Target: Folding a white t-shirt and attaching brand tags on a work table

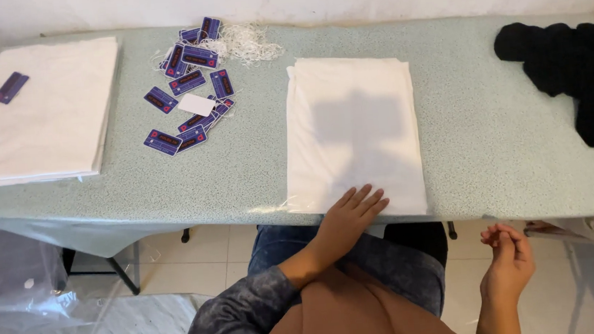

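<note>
Tag pile: purple rectangular labels, one white, scattered on counter's far left-middle.
Lone tag: purple, atop left white stack.

A small garment-packing workroom: a long speckled green worktable carries folded white cloth, a stack of bagged white pieces, scattered purple hang tags and a heap of white tag strings.

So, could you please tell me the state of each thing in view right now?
Folded white cloth: flat on the table, under the left hand.
White stack: folded, one purple tag on top.
Purple tags: scattered loose.
White strings: tangled.
Black garment: crumpled.
Right hand: empty, off the table.
</note>
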